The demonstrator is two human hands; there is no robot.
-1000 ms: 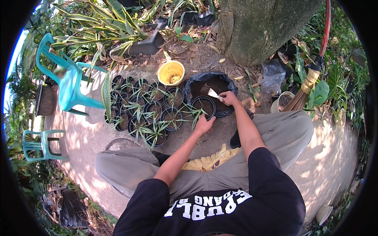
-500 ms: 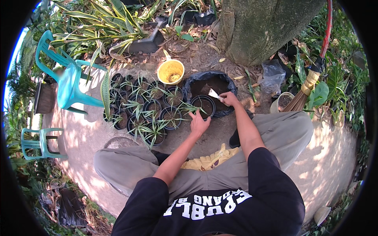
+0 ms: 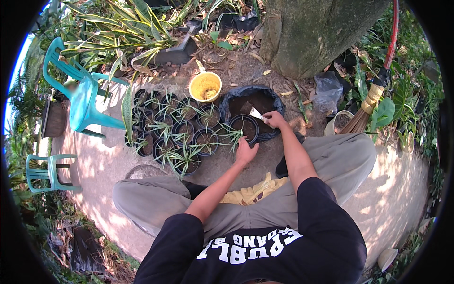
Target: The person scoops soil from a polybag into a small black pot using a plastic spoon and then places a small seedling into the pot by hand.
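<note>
My right hand [image 3: 274,119] is closed round the handle of a small trowel [image 3: 256,113], its pale blade lying over the dark soil [image 3: 257,100] in a wide tub lined with black plastic [image 3: 227,100]. In front of the tub stands a black round pot [image 3: 256,133] with soil inside. At this pot's near left rim is my left hand [image 3: 246,151], its fingers closed on a small spiky-leaved plant [image 3: 232,135]; the fingertips and the plant's base are partly hidden. Several black pots with similar plants [image 3: 206,138] stand close together to the left.
A yellow dipper [image 3: 205,85] sits behind the pots. Beyond the tub rises a thick tree trunk [image 3: 321,42]. A stick broom [image 3: 364,113] leans at the right beside a pot. Two green plastic chairs [image 3: 85,106] stand left. Yellow cloth [image 3: 253,191] lies between my legs.
My left hand has moved slightly right and toward me along the pot, and the plant's leaves have shifted with it. The right hand and trowel have barely moved.
</note>
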